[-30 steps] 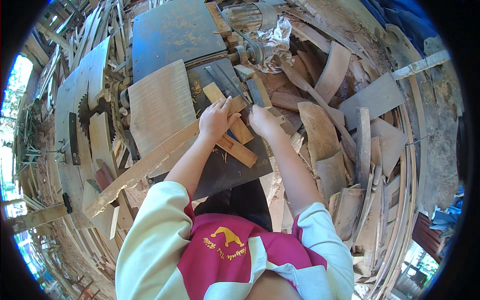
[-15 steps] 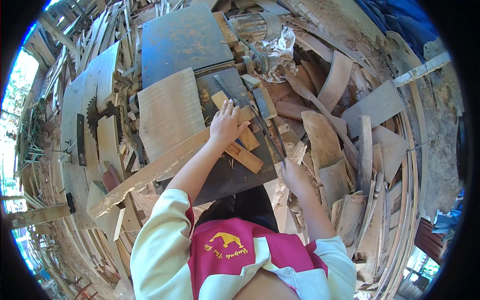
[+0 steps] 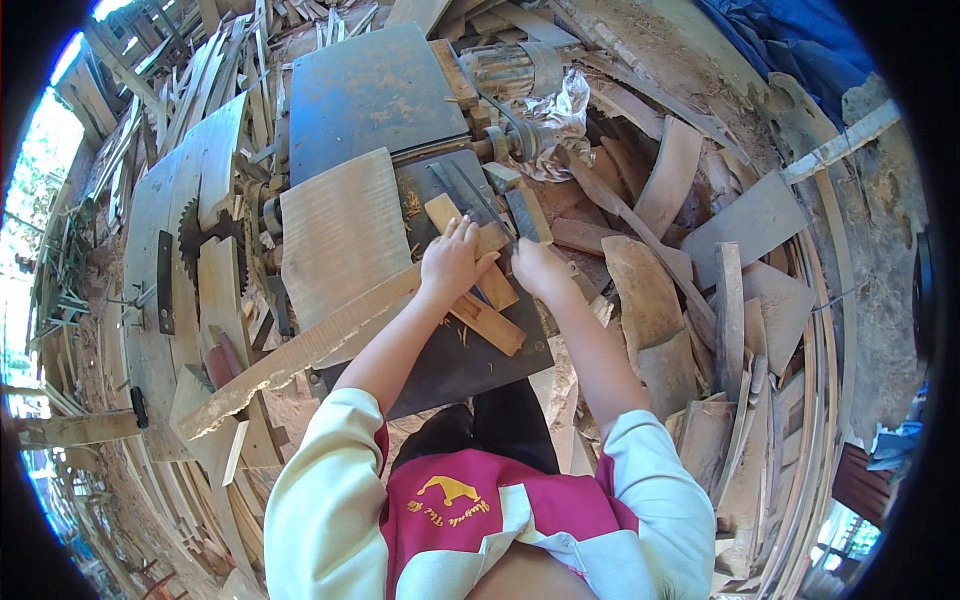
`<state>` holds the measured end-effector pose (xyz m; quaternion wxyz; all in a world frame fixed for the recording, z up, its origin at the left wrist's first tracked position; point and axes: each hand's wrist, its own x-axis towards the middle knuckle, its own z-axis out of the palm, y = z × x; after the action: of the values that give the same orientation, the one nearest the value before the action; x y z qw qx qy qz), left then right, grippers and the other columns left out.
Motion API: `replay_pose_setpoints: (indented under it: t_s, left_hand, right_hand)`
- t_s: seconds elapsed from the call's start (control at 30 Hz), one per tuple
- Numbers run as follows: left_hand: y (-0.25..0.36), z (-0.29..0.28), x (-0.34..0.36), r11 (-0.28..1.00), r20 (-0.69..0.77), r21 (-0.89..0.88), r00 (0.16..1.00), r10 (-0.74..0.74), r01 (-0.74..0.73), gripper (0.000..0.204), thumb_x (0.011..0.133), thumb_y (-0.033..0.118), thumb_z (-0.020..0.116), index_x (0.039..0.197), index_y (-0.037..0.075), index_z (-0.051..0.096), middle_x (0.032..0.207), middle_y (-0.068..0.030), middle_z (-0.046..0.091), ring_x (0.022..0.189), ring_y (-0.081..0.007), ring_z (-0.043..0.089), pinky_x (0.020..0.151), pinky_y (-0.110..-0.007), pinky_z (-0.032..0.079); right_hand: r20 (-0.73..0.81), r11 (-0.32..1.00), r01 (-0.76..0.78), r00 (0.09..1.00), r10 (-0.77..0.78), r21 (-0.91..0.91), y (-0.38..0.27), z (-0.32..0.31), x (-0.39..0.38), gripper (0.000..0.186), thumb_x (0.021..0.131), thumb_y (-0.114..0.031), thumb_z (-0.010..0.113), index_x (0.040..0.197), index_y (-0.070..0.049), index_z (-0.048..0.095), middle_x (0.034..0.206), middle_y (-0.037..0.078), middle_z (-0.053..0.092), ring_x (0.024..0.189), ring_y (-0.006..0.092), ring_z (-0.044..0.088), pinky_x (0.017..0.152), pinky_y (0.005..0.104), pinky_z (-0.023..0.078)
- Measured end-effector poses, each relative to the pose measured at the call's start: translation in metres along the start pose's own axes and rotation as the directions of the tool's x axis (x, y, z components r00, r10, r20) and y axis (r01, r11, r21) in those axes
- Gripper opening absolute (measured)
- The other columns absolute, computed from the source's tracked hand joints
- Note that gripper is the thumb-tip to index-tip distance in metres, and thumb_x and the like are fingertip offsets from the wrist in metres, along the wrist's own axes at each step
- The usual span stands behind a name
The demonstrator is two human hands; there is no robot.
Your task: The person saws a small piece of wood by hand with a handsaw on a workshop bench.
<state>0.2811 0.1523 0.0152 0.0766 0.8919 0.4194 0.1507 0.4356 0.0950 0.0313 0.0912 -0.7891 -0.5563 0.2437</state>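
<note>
My left hand (image 3: 449,262) grips a long, narrow wooden board (image 3: 330,333) near its far right end, its thumb and fingers on either side. The board slants down to the left and has a rough, uneven edge. In my right fist (image 3: 541,268) is a long, thin, dark metal tool (image 3: 472,192), probably a file. It points away to the far left, passing beside the board's end; my fist hides its near end. Short wooden blocks (image 3: 487,322) lie crossed beneath the board on a dark metal machine table (image 3: 470,368).
A wide thin plank (image 3: 345,225) lies left of my hands. Beyond it is a blue-grey metal plate (image 3: 370,95). A toothed circular saw blade (image 3: 188,238) stands at the left. A belt-driven motor (image 3: 515,75) sits at the far side, and scrap wood (image 3: 640,280) heaps up at the right.
My right hand has moved forward and left, pushing the dark metal tool away from me past the board's end. My left hand keeps its hold on the board.
</note>
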Motion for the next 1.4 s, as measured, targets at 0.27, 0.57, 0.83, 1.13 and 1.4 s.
replay_pose_setpoints:
  t_s: [0.27, 0.57, 0.83, 1.13, 1.4]
  left_hand:
    - [0.000, 0.005, 0.003, 1.000, -0.015, -0.008, 1.000, -0.005, 0.004, 0.060, 0.078, 0.050, 0.054, 0.112, 0.000, 0.050, 0.125, -0.0148, 0.048, 0.116, -0.0271, 0.046, 0.087, -0.036, 0.044]
    - [0.001, 0.004, -0.002, 0.999, -0.006, -0.040, 1.000, -0.030, 0.030, 0.060, 0.078, 0.049, 0.055, 0.113, 0.001, 0.050, 0.127, -0.0142, 0.047, 0.119, -0.0274, 0.043, 0.090, -0.035, 0.042]
    - [0.002, 0.002, -0.006, 1.000, -0.050, -0.016, 0.999, -0.016, 0.015, 0.060, 0.077, 0.050, 0.056, 0.111, 0.000, 0.051, 0.123, -0.0151, 0.049, 0.116, -0.0262, 0.046, 0.087, -0.034, 0.045]
    - [0.005, 0.004, -0.006, 1.000, -0.037, -0.028, 0.999, -0.008, 0.007, 0.060, 0.078, 0.050, 0.055, 0.110, -0.001, 0.051, 0.124, -0.0171, 0.048, 0.117, -0.0263, 0.045, 0.089, -0.034, 0.043]
    - [-0.001, 0.007, -0.007, 1.000, -0.066, 0.017, 0.998, 0.009, -0.007, 0.060, 0.079, 0.050, 0.053, 0.110, -0.001, 0.051, 0.123, -0.0181, 0.048, 0.118, -0.0263, 0.044, 0.089, -0.035, 0.043]
  right_hand:
    - [-0.056, 0.998, -0.027, 0.998, 0.030, 0.049, 0.011, 0.009, -0.031, 0.025, 0.085, -0.023, 0.042, 0.094, -0.001, 0.050, 0.081, 0.025, 0.059, 0.079, 0.0420, 0.057, 0.071, 0.0499, 0.045]
    - [0.023, 0.990, -0.138, 0.990, 0.138, -0.002, 0.029, -0.003, -0.140, 0.021, 0.087, -0.023, 0.043, 0.087, -0.002, 0.047, 0.076, 0.024, 0.059, 0.075, 0.0412, 0.057, 0.066, 0.0501, 0.044]
    - [0.010, 0.994, -0.109, 0.994, 0.109, 0.002, 0.009, -0.012, -0.105, 0.023, 0.087, -0.023, 0.042, 0.089, -0.001, 0.049, 0.079, 0.024, 0.059, 0.078, 0.0410, 0.058, 0.069, 0.0501, 0.044]
    - [-0.099, 0.998, -0.042, 0.994, 0.046, 0.046, -0.001, 0.016, -0.026, 0.026, 0.088, -0.024, 0.040, 0.091, 0.000, 0.049, 0.084, 0.025, 0.060, 0.081, 0.0404, 0.058, 0.071, 0.0491, 0.045]
    - [-0.067, 0.998, -0.058, 0.996, 0.060, 0.017, 0.014, 0.012, -0.095, 0.023, 0.088, -0.023, 0.041, 0.090, -0.001, 0.048, 0.076, 0.024, 0.059, 0.075, 0.0415, 0.058, 0.067, 0.0507, 0.044]
